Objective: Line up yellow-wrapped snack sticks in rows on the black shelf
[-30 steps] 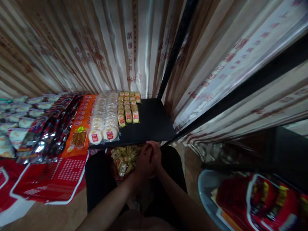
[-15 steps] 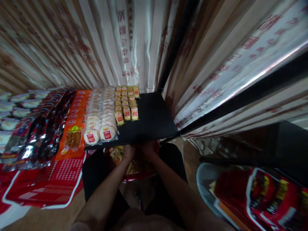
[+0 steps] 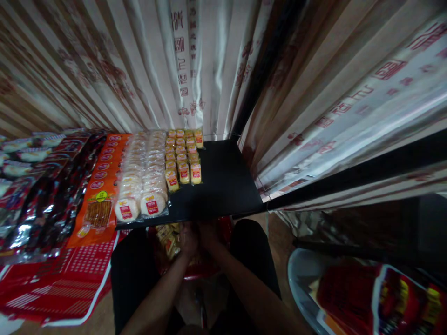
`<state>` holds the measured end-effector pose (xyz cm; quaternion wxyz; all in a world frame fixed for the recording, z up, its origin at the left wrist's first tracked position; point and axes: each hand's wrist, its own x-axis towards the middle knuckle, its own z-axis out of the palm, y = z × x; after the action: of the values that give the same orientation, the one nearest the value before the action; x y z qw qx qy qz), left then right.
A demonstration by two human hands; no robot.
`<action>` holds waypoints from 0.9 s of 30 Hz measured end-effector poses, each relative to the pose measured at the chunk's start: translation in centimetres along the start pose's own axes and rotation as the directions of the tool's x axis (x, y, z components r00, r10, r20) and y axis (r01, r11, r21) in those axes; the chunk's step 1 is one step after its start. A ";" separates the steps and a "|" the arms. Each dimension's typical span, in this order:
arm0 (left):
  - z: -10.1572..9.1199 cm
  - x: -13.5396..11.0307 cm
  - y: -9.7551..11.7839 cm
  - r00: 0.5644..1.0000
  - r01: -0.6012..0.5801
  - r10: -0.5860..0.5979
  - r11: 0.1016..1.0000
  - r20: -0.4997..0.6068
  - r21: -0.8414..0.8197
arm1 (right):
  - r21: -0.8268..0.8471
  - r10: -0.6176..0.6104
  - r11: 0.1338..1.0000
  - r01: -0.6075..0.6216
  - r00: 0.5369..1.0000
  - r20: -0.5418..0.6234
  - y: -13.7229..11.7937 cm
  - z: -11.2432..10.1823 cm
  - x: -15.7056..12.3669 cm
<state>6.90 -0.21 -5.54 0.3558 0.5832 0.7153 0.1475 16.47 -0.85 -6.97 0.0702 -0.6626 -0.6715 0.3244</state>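
Both of my hands reach into a red basin (image 3: pixel 209 270) of small yellow wrapped snacks (image 3: pixel 169 239) just under the front edge of a black shelf (image 3: pixel 223 186). My left hand (image 3: pixel 188 239) is curled among the packets. My right hand (image 3: pixel 208 235) lies close beside it, fingers bent down into the basin. Whatever they grip is hidden in the dark. On the shelf stand rows of the same small yellow packets (image 3: pixel 183 156), next to two rows of round white wrapped cakes (image 3: pixel 143 177).
Orange snack bags (image 3: pixel 101 186) and dark shiny bags (image 3: pixel 42 195) lie in rows to the left, above a red patterned cloth (image 3: pixel 59 284). A grey tub (image 3: pixel 300 279) with red packs (image 3: pixel 384 298) stands at the lower right. Pleated curtains hang behind and to the right.
My hands were clasped together in front of the shelf edge; they have dropped into the red basin below it. The view has tilted a little.
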 end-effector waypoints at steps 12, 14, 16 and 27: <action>-7.8 -4.7 2.1 0.998 -0.041 0.041 0.999 -0.053 -0.005 | 0.387 -0.224 0.893 0.228 0.973 -0.056 -2.9 -5.0 -6.0; -8.6 -4.5 2.2 0.996 -0.075 0.066 0.988 -0.067 -0.137 | 0.360 -0.267 0.889 0.283 0.959 -0.096 -3.2 -6.0 -6.7; -9.2 -4.5 2.2 0.996 -0.068 0.051 0.958 -0.070 -0.277 | 0.337 -0.280 0.888 0.314 0.949 -0.146 -3.5 -7.0 -7.4; -12.5 -6.5 6.1 0.945 0.091 0.187 0.637 0.268 -0.766 | 0.641 -0.207 0.711 0.289 0.957 -0.203 -4.5 -10.5 -8.6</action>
<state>3.30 -2.05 9.26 0.6776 0.4110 0.4997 0.3498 19.18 -4.89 6.46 0.3831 -0.5152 -0.5893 0.4905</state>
